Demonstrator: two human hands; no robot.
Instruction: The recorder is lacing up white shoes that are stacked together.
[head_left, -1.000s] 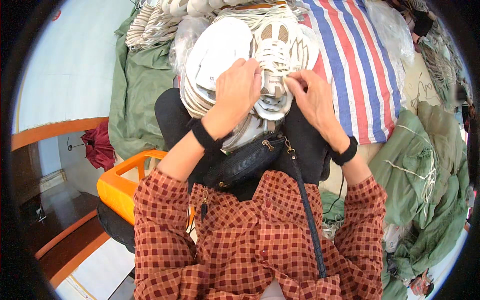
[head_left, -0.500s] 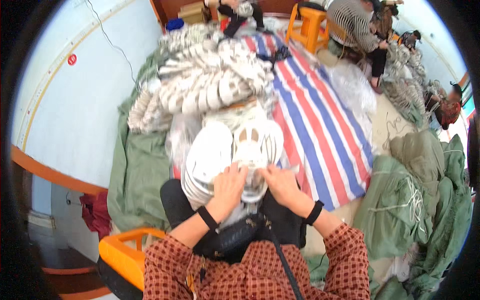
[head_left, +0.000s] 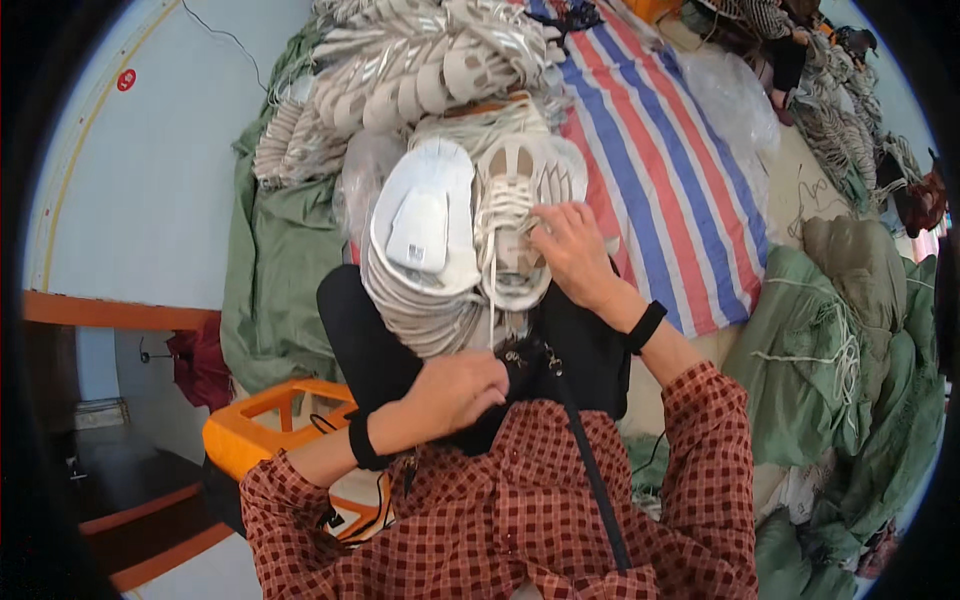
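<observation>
A stack of white and beige shoe uppers (head_left: 515,250) rests in front of me between my knees, the top one with a white shoelace (head_left: 491,290) threaded through its eyelets. One end of that lace runs down taut to my left hand (head_left: 455,392), which is closed around it near my lap. My right hand (head_left: 578,250) pinches the right edge of the top upper beside the lacing; its fingertips are partly hidden. Touching the left side of this stack is another pile of pale uppers (head_left: 420,300), with a light flat piece (head_left: 420,232) on its top.
Beyond lie heaped shoe uppers (head_left: 420,90) and a red, white and blue striped sheet (head_left: 650,170). Green sacks (head_left: 800,370) stand on the right, green cloth (head_left: 280,290) on the left. An orange stool (head_left: 260,425) is at my left; other people sit at the far right.
My left hand has moved from the upper down toward my lap, drawing the lace out. My right hand stays at the upper's right side. The view has tilted downward.
</observation>
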